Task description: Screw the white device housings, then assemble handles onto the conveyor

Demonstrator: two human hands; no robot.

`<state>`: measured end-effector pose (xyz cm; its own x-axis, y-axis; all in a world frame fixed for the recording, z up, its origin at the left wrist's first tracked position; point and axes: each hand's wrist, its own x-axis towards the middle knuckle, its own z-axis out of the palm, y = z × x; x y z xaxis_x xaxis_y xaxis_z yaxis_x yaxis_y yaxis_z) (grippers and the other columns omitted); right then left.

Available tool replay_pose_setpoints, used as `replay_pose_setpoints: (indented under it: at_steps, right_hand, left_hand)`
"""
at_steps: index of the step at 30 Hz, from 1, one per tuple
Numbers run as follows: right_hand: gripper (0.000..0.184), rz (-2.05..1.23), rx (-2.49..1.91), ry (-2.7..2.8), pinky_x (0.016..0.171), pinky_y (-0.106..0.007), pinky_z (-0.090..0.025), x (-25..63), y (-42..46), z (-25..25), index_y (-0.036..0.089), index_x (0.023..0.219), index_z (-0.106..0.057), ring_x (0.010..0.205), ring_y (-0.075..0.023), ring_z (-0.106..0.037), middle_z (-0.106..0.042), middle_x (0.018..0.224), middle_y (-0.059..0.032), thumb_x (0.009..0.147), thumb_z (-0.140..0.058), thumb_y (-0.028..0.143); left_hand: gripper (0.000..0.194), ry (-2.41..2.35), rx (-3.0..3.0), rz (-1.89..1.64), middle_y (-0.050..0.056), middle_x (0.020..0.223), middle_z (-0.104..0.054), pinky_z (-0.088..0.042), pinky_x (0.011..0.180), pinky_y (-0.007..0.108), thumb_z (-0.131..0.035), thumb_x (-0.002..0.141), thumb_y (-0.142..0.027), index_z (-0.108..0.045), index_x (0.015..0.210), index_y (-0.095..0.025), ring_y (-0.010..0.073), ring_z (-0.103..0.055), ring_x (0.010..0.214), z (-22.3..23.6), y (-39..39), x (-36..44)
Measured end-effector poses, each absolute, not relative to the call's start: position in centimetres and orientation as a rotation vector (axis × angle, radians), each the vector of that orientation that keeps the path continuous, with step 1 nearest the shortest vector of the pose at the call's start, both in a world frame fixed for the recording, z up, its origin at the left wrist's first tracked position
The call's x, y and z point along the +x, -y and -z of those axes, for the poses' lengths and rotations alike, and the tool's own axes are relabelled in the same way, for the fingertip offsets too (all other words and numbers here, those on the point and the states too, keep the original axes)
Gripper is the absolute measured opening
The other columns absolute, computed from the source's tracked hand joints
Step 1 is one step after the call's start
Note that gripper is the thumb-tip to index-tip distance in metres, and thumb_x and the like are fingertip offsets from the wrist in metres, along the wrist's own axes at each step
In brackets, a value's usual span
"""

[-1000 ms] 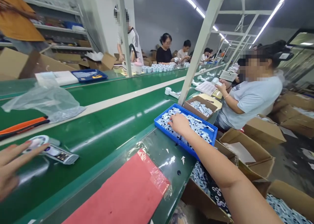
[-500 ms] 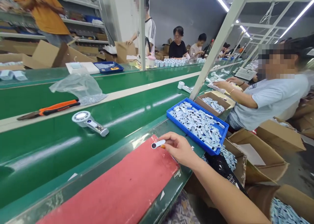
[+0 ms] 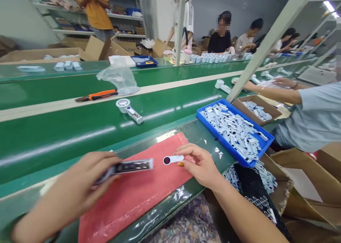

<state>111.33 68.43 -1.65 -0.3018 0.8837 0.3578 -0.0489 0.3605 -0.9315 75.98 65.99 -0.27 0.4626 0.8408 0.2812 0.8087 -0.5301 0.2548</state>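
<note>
The left hand (image 3: 82, 181) held a slim bar (image 3: 133, 166) with a black inset panel. Its grip was closed around the bar's near end, and the far end pointed toward the right hand (image 3: 201, 165). The right hand's grip was a narrow pinch between thumb and forefinger on a white tab (image 3: 173, 159) with a dark round eye. The bar and tab were just apart, above a red mat (image 3: 128, 193) at the near edge of the table (image 3: 210, 143); contact with the mat could not be confirmed. A blue tray (image 3: 214, 110) of loose white tabs stood beyond the right hand, just beside a cardboard box (image 3: 266, 106) holding similar tabs. A white-headed handheld device (image 3: 129, 110) and orange-handled pliers (image 3: 97, 95) lay farther across the green belt. Toward the right, a co-worker's hand (image 3: 282, 81) rested on a clear sheet
</note>
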Motion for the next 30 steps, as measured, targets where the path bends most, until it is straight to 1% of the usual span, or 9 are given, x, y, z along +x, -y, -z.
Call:
replay_pose_setpoints:
  at_steps: [4,7,12,14,18,23,25,26,30]
  right_hand:
    - [0.016,-1.049,-0.817,1.662,0.091,-0.033,-0.055,109.3,-68.4,2.4,0.027,0.104,-0.075,0.099,-0.0172,-0.07,-0.076,0.103,-0.0021,0.09,-0.073,0.019]
    - [0.015,-0.967,-0.825,1.754,0.089,-0.034,-0.054,107.1,-68.4,3.0,0.025,0.104,-0.073,0.099,-0.0181,-0.068,-0.075,0.1,-0.0025,0.092,-0.07,0.019]
    - [0.013,-0.71,-0.819,1.987,0.084,-0.04,-0.048,104.7,-68.2,4.1,0.023,0.104,-0.07,0.093,-0.0222,-0.065,-0.076,0.097,-0.0035,0.093,-0.064,0.018]
    - [0.012,-0.661,-0.849,2.039,0.083,-0.041,-0.046,104.6,-68.0,4.3,0.022,0.103,-0.069,0.091,-0.0227,-0.064,-0.076,0.096,-0.0034,0.094,-0.063,0.019]
    - [0.011,-0.782,-0.888,2.011,0.086,-0.04,-0.047,104.9,-67.6,4.5,0.023,0.105,-0.07,0.097,-0.0223,-0.064,-0.075,0.101,-0.0038,0.094,-0.067,0.022]
    - [0.01,-1.015,-1.021,1.89,0.094,-0.04,-0.048,104.5,-67.9,4.9,0.024,0.096,-0.073,0.101,-0.0212,-0.066,-0.075,0.102,-0.0022,0.093,-0.066,0.018]
    - [0.01,-1.09,-1.09,1.894,0.096,-0.04,-0.048,104.6,-68.0,4.5,0.025,0.094,-0.074,0.101,-0.0213,-0.067,-0.076,0.101,-0.0011,0.091,-0.068,0.018]
    - [0.013,-1.127,-1.117,1.921,0.098,-0.041,-0.048,104.8,-68.1,4.2,0.026,0.1,-0.074,0.104,-0.0223,-0.067,-0.076,0.105,-0.0014,0.09,-0.07,0.019]
    - [0.054,-1.148,-1.123,2.24,0.109,-0.05,-0.044,105.7,-67.4,2.7,0.025,0.138,-0.062,0.121,-0.0302,-0.06,-0.069,0.129,-0.0079,0.085,-0.075,0.027]
  left_hand:
    - [0.022,-1.351,2.553,-0.527,0.008,0.118,-0.066,-0.053,0.091,0.04,-0.049,0.104,-0.034,-0.061,0.118,-0.022,0.0248,-0.06,0.105,1.5,-65.9,81.9]
    - [0.022,-1.349,2.497,-0.538,0.01,0.116,-0.065,-0.051,0.091,0.045,-0.048,0.105,-0.035,-0.061,0.113,-0.019,0.0269,-0.058,0.105,1.7,-66.3,83.1]
    - [0.024,-1.277,2.446,-0.656,0.01,0.122,-0.063,-0.045,0.102,0.048,-0.059,0.101,-0.033,-0.058,0.121,-0.02,0.029,-0.052,0.119,1.4,-65.9,82.5]
    - [0.022,-1.22,2.422,-0.728,0.008,0.122,-0.064,-0.041,0.108,0.047,-0.059,0.102,-0.03,-0.058,0.123,-0.022,0.0271,-0.051,0.123,1.4,-65.8,82.5]
    - [0.016,-1.223,2.344,-0.803,0.004,0.112,-0.066,-0.046,0.101,0.04,-0.05,0.105,-0.021,-0.063,0.113,-0.024,0.0223,-0.055,0.114,1.8,-65.9,82.9]
    - [0.016,-1.269,2.296,-0.794,0.003,0.106,-0.067,-0.054,0.086,0.034,-0.05,0.105,-0.028,-0.066,0.106,-0.026,0.0201,-0.061,0.102,1.7,-66.0,83.0]
    - [0.017,-1.269,2.36,-0.785,0.003,0.108,-0.068,-0.056,0.087,0.033,-0.05,0.106,-0.031,-0.067,0.105,-0.027,0.0199,-0.064,0.105,1.6,-65.8,82.8]
    - [0.018,-1.26,2.421,-0.777,0.003,0.11,-0.069,-0.056,0.092,0.034,-0.05,0.105,-0.031,-0.067,0.104,-0.028,0.0201,-0.065,0.108,1.5,-65.6,82.7]
    - [0.015,-1.254,2.692,-0.678,0.002,0.122,-0.072,-0.052,0.107,0.039,-0.055,0.102,-0.033,-0.068,0.109,-0.029,0.0207,-0.068,0.112,2.0,-63.9,82.5]
